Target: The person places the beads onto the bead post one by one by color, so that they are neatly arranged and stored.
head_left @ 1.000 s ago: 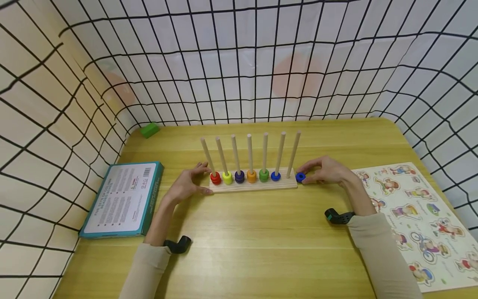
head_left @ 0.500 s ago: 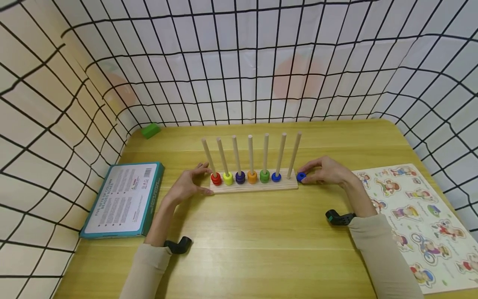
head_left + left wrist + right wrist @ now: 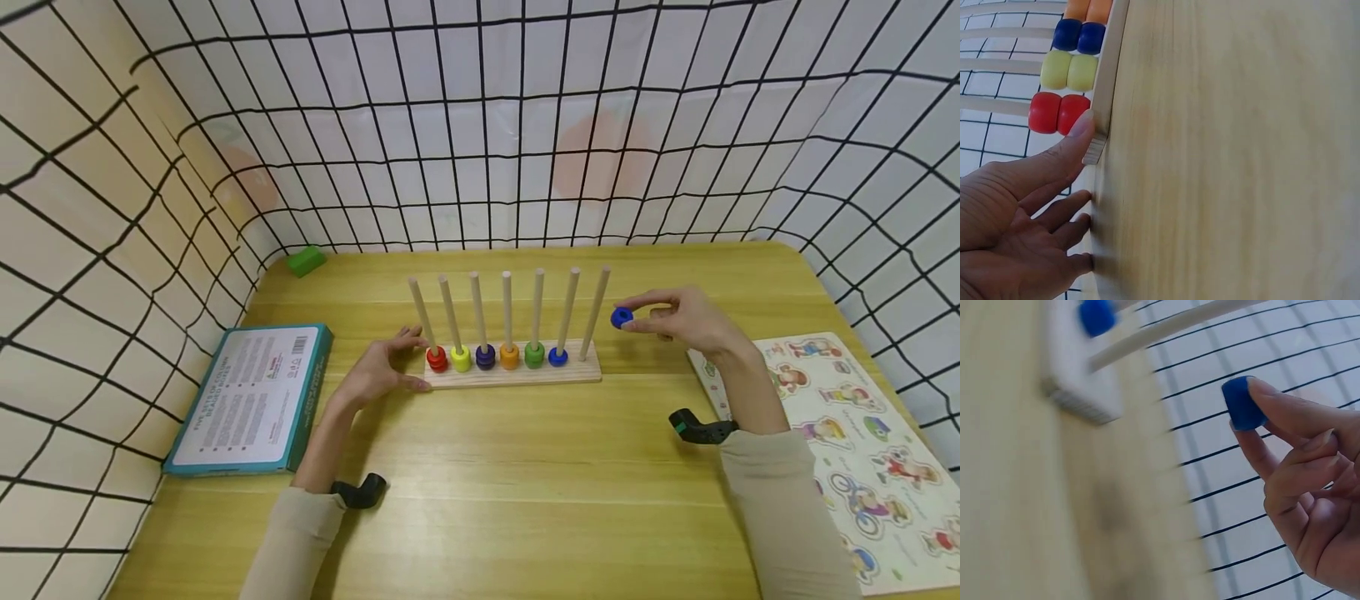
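A wooden peg stand (image 3: 525,377) with several upright pegs stands on the table in the head view. Coloured beads sit low on its pegs: red (image 3: 1044,113), yellow (image 3: 1055,70), dark purple-blue, orange, green (image 3: 534,356) and one blue (image 3: 1096,317); the rightmost peg (image 3: 596,312) is bare. My left hand (image 3: 372,372) grips the stand's left end, thumb at the front corner, index finger toward the back. My right hand (image 3: 693,321) pinches a blue bead (image 3: 622,317) between thumb and index finger, raised right of the bare peg, its hole showing.
A teal-edged box (image 3: 243,400) lies at the left, and a green block (image 3: 306,261) sits at the back left. A picture puzzle board (image 3: 847,433) lies under the right forearm. Black netting (image 3: 517,158) encloses the table's back and sides.
My right hand has lifted the blue bead from beside the stand's right end, up and slightly to the right. My left hand has kept its place at the stand.
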### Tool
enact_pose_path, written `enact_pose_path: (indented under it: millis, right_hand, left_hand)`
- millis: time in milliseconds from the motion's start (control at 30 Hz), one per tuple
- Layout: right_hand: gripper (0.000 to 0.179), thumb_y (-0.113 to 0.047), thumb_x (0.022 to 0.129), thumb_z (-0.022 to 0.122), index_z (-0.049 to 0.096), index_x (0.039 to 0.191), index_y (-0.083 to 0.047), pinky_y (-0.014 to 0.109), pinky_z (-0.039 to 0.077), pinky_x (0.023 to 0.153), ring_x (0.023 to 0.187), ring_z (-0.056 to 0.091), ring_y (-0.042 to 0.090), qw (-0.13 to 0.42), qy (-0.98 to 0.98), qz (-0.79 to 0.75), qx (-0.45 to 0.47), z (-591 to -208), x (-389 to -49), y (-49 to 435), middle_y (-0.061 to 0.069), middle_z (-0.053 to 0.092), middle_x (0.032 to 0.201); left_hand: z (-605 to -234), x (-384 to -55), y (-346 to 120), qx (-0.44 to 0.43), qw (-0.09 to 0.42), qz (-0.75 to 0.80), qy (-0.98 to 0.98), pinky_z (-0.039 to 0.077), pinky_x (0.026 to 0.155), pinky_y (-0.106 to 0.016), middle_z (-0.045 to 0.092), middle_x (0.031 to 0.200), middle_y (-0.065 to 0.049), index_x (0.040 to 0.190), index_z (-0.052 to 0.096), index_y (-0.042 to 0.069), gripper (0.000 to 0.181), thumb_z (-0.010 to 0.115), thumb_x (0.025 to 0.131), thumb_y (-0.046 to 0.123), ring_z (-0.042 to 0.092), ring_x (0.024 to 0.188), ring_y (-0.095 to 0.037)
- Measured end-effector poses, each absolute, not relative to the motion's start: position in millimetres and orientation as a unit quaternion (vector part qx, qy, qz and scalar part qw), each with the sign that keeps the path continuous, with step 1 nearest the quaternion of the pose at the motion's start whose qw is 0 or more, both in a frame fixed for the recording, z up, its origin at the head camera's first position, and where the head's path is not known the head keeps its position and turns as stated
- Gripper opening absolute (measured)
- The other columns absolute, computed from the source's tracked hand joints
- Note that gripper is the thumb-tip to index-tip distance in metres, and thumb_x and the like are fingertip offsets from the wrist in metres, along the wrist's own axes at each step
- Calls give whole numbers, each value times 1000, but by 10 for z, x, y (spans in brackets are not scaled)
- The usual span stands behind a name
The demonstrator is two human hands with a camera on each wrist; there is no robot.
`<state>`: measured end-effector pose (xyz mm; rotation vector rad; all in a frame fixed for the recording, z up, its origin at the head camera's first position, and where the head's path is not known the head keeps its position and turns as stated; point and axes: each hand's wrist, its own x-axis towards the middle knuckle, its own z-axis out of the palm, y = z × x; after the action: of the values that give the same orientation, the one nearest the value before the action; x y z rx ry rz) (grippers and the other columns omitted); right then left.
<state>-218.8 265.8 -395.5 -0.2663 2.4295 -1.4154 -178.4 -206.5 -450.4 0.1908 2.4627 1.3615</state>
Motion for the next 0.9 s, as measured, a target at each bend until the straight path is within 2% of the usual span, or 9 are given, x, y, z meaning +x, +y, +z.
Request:
enact_pose_path:
  millis: [33, 133, 300, 467, 667, 900]
  right_hand:
    - [45, -23, 93, 79, 69, 133, -4, 29, 40, 54, 55, 40, 13, 143, 845, -507, -91, -3890, -2183, 2664, -8, 69, 82]
    - [42, -20, 93, 79, 71, 132, -9, 29, 38, 54, 57, 40, 13, 105, 836, -533, -79, -3698, -2159, 2646, -15, 67, 91]
    - [36, -20, 94, 78, 74, 129, -15, 27, 41, 56, 58, 45, 10, 50, 839, -537, -71, -3404, -2118, 2550, -21, 73, 96]
    - [37, -19, 93, 79, 74, 129, -13, 27, 39, 54, 57, 46, 10, 14, 840, -533, -102, -3134, -2101, 2401, -18, 74, 105]
    - [37, -22, 91, 82, 76, 127, -16, 30, 37, 54, 59, 45, 14, 6, 846, -518, -125, -2892, -2046, 2191, -11, 71, 105]
    - [32, -21, 92, 80, 77, 122, -13, 29, 35, 49, 60, 43, 16, 50, 837, -520, -160, -2812, -1991, 2016, -4, 64, 99]
  left_hand:
    - [-4501, -1782, -2060, 66, 160, 477, 862, 5, 133, -55, 30, 171, -7, 142, 61, 5, 70, 88, 78, 3, 12, 163, -30]
    - [-4504, -1779, -2054, 64, 160, 478, 861, 5, 133, -56, 30, 171, -7, 141, 61, 5, 69, 88, 78, 2, 12, 163, -30]
    - [-4500, -1774, -2051, 65, 160, 478, 861, 6, 133, -56, 30, 171, -8, 142, 61, 5, 69, 88, 78, 2, 12, 163, -30]
    - [-4493, -1782, -2053, 64, 162, 474, 863, 5, 133, -56, 30, 171, -7, 141, 62, 6, 68, 88, 78, 3, 12, 163, -30]
    - [-4488, -1780, -2053, 66, 161, 478, 861, 5, 133, -55, 30, 171, -7, 140, 62, 5, 67, 88, 78, 2, 13, 163, -30]
    - [-4484, -1780, -2044, 62, 162, 478, 861, 4, 133, -55, 30, 171, -8, 140, 62, 5, 67, 88, 78, 1, 11, 163, -29]
